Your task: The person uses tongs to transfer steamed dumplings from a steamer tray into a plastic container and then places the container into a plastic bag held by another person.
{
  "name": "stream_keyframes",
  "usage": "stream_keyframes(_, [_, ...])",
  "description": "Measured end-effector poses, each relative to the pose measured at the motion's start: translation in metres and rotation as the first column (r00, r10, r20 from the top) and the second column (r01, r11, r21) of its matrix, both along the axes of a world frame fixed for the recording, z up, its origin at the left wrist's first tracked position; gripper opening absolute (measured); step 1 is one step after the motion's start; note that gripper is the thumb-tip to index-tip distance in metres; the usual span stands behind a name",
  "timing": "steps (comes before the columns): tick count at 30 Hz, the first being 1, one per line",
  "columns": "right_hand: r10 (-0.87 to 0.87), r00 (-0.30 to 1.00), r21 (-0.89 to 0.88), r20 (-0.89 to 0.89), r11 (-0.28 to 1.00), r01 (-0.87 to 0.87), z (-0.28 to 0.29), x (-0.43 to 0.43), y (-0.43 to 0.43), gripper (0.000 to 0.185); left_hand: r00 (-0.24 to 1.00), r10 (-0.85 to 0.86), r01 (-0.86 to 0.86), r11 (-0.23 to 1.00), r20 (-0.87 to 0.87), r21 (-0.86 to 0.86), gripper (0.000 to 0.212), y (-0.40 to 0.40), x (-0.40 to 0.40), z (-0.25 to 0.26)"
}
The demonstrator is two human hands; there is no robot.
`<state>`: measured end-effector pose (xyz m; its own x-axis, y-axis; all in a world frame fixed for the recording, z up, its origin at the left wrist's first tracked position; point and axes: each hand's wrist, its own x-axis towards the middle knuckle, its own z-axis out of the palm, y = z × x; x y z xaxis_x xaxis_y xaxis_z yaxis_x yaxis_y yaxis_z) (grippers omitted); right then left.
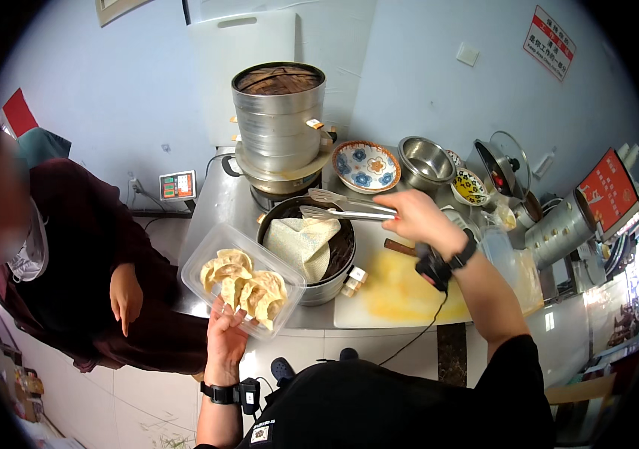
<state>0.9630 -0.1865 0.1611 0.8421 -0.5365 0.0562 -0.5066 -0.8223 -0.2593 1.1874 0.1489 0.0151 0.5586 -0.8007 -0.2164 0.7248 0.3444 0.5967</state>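
My left hand (227, 335) holds up a clear plastic container (196, 264) by its near side, beside the table's front edge. Several steamed dumplings (263, 294) lie in it. In my right hand (421, 216) is a pair of metal tongs (361, 214), pointing left with the two arms apart and nothing between them. Beneath the tips stands a round steamer tier (319, 294) with a metal wall. A folded, pale woven steamer cloth (297, 247) covers part of its dark slatted base; the tongs hide some of the cloth.
A stacked metal steamer (280, 132) with a woven lid stands on a pot behind. Right of it are a flowered bowl (367, 165), metal bowls (426, 160) and a glass lid (501, 163). A yellow-stained cutting board (403, 292) lies at right. Another person (145, 320) is close on my left.
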Motion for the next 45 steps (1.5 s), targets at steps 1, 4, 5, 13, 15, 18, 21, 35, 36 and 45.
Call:
stream_keyframes(1, [0.021, 0.999, -0.038, -0.049, 0.999, -0.023, -0.007, 0.01, -0.011, 0.047, 1.0, -0.002, 0.003, 1.0, 0.006, -0.013, 0.066, 0.001, 0.002, -0.002])
stream_keyframes(4, [0.059, 0.98, -0.105, -0.19, 0.991, -0.08, -0.019, 0.031, -0.031, 0.046, 1.0, 0.024, -0.025, 1.0, -0.014, -0.016, 0.065, 0.002, 0.001, -0.004])
stream_keyframes(5, [0.066, 0.97, -0.097, -0.232, 0.991, -0.09, -0.02, 0.036, -0.035, 0.046, 1.0, 0.026, -0.026, 1.0, -0.005, -0.011, 0.064, 0.003, 0.0, -0.005])
stream_keyframes(13, [0.072, 0.984, -0.226, -0.165, 0.968, -0.109, -0.024, 0.016, 0.008, 0.019, 0.999, 0.041, -0.041, 0.999, 0.004, 0.011, 0.063, 0.011, 0.001, -0.011])
stream_keyframes(15, [0.153, 0.982, -0.316, -0.115, 0.931, -0.182, -0.038, -0.002, 0.026, 0.031, 0.998, 0.056, -0.056, 0.998, -0.016, 0.008, 0.064, 0.01, 0.002, -0.012])
stream_keyframes(18, [0.19, 0.978, -0.213, -0.09, 0.955, -0.205, -0.046, -0.019, 0.048, 0.04, 0.997, 0.075, -0.075, 0.997, -0.009, 0.017, 0.065, 0.012, 0.004, -0.012])
stream_keyframes(21, [0.189, 0.981, -0.197, 0.042, 0.964, -0.177, -0.046, -0.028, 0.038, 0.047, 0.997, 0.075, -0.075, 0.997, 0.0, 0.008, 0.066, 0.012, 0.007, -0.014])
stream_keyframes(35, [0.151, 0.985, -0.037, -0.084, 0.987, -0.155, -0.028, -0.029, 0.035, 0.043, 0.994, 0.079, -0.084, 0.994, 0.076, 0.072, 0.072, 0.008, 0.004, -0.011])
stream_keyframes(36, [0.143, 0.988, -0.038, -0.05, 0.989, -0.145, -0.023, -0.037, 0.044, 0.045, 0.994, 0.078, -0.084, 0.994, 0.081, 0.068, 0.072, 0.008, 0.004, -0.011])
stream_keyframes(45, [0.07, 0.997, -0.044, 0.016, 0.997, -0.069, -0.053, -0.026, 0.054, 0.047, 0.995, 0.059, -0.064, 0.996, 0.075, 0.055, 0.07, 0.01, 0.008, -0.01])
